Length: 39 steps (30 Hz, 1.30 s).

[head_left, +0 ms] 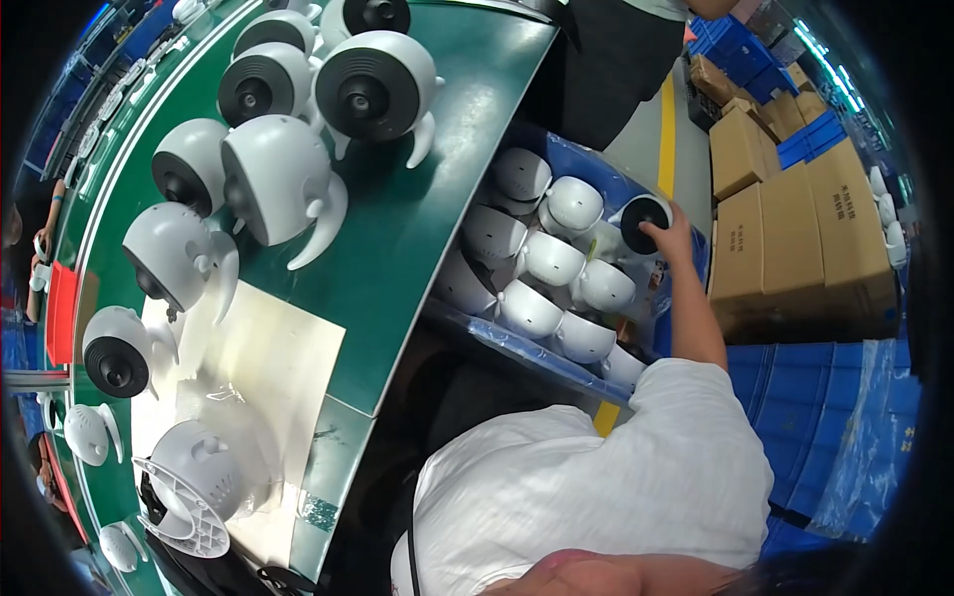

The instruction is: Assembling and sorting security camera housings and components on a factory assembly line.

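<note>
My right hand (672, 238) reaches out to the right over a blue bin (537, 360). It is closed around a white security camera (643, 224) with a round black face, the thumb lying across that face. Beneath it, several white rounded camera housings (555, 258) fill the bin in rows. My left hand is out of sight. On the green bench at left stand several white cameras (375, 86) with black lens faces and curved white legs. A white housing with a lattice base (201, 512) lies tilted on its side, close to clear plastic film.
A cream sheet (288, 343) covers part of the green bench (437, 179). Cardboard boxes (765, 238) and blue crates (795, 397) are stacked at right. Another person in dark trousers (606, 70) stands beyond the bin. Co-workers' hands show at the far left edge.
</note>
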Tool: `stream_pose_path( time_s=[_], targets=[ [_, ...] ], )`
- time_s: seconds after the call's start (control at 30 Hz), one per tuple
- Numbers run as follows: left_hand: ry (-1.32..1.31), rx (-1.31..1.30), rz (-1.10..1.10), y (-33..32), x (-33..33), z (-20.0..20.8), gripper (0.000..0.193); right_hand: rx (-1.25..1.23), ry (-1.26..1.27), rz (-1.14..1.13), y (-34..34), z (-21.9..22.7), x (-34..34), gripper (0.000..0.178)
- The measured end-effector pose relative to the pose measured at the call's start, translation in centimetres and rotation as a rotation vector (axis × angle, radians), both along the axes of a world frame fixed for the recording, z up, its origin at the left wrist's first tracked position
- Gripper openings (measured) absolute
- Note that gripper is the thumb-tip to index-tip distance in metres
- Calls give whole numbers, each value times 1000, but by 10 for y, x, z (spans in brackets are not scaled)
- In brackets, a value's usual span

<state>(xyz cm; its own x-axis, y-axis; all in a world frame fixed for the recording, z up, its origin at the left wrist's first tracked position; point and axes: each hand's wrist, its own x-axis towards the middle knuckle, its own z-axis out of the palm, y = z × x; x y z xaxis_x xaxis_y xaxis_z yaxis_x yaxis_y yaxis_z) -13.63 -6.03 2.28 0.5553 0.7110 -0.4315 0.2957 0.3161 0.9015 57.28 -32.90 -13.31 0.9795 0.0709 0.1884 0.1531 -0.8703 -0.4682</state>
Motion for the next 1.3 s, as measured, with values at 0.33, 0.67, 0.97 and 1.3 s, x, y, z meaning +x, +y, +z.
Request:
stream_pose_path(
  time_s=[0.33, 0.67, 0.97, 1.3],
  targets=[
    [-91, 218, 54, -29, 54, 45, 18, 229, 229, -781, 16, -91, 12, 103],
    [-204, 388, 121, -34, 82, 80, 18, -299, 303, -169, 27, -56, -9, 115],
    [-563, 448, -31, -15, 83, 61, 8, -304, 320, -325, 42, -39, -32, 99],
    [-174, 198, -171, 0, 40, 74, 25, -604, 226, -239, 44, -58, 27, 77]
  ],
)
